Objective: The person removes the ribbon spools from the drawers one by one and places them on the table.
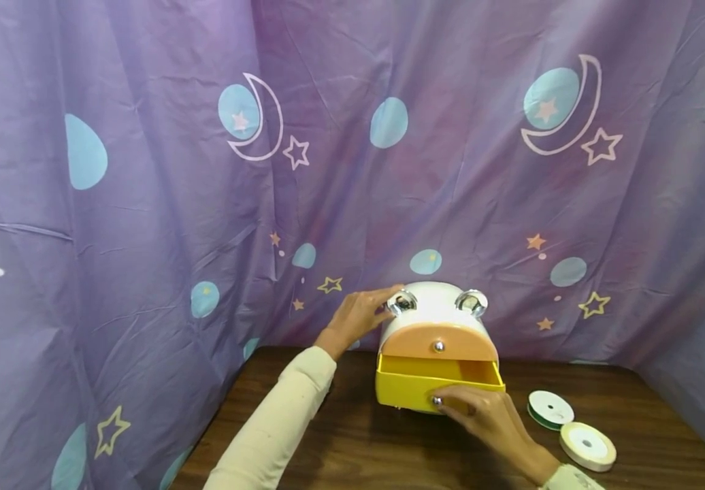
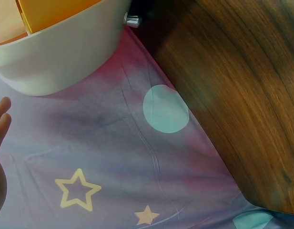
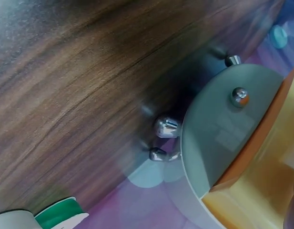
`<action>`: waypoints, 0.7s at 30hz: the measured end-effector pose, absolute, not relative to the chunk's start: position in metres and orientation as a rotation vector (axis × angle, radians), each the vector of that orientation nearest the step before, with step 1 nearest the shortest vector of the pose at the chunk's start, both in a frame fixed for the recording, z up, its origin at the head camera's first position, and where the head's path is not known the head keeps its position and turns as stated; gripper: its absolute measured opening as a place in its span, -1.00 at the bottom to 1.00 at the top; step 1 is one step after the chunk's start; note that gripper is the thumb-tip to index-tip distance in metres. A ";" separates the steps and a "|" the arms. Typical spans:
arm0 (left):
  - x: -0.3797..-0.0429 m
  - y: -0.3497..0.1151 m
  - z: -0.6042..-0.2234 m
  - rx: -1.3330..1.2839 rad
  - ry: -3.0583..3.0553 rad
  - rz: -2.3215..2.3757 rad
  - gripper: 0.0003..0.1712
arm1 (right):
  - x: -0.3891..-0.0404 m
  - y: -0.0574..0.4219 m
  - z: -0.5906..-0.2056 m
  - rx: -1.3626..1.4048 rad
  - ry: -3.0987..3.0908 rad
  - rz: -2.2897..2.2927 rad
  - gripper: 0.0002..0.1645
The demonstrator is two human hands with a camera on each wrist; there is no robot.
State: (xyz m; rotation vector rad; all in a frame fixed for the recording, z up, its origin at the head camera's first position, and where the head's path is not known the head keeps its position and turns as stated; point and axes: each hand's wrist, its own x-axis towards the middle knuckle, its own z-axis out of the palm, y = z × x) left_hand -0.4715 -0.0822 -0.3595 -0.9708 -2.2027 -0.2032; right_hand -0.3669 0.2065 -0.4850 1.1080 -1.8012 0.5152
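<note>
A rounded white chest of drawers with two silver round ears stands at the back of the wooden table. Its yellow drawer is pulled out below a closed peach drawer front. My right hand pinches the silver knob of the yellow drawer between thumb and fingers. At the chest's upper left, my left hand touches the left silver ear with extended fingers. Part of the left fingers shows at the left wrist view's edge. A grey-green lower front with a silver knob appears in the right wrist view.
Two ribbon spools lie on the table right of the chest: one with green ribbon, one cream-coloured. Behind the table hangs a purple curtain with moons and stars. Silver feet stick out under the chest.
</note>
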 end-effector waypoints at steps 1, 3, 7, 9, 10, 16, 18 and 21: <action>-0.471 -0.082 -0.360 -0.972 -2.203 -0.201 -0.25 | -0.368 0.207 -0.486 1.101 -1.806 0.518 -0.46; -0.471 -0.082 -0.359 -0.973 -2.203 -0.198 -0.26 | -0.372 0.207 -0.486 1.075 -1.814 0.516 -0.46; -0.471 -0.082 -0.359 -0.969 -2.207 -0.189 -0.27 | -0.379 0.209 -0.487 1.019 -1.844 0.509 -0.45; -0.471 -0.082 -0.359 -0.969 -2.209 -0.187 -0.26 | -0.383 0.210 -0.487 0.992 -1.856 0.508 -0.46; -0.471 -0.082 -0.359 -0.970 -2.210 -0.186 -0.27 | -0.385 0.210 -0.487 0.985 -1.861 0.512 -0.46; -0.473 -0.083 -0.358 -0.976 -2.199 -0.194 -0.27 | -0.394 0.211 -0.487 0.964 -1.900 0.543 -0.48; -0.473 -0.083 -0.359 -0.975 -2.199 -0.193 -0.27 | -0.397 0.212 -0.488 0.947 -1.921 0.542 -0.49; -0.473 -0.083 -0.360 -0.974 -2.202 -0.188 -0.26 | -0.400 0.212 -0.489 0.922 -1.941 0.537 -0.51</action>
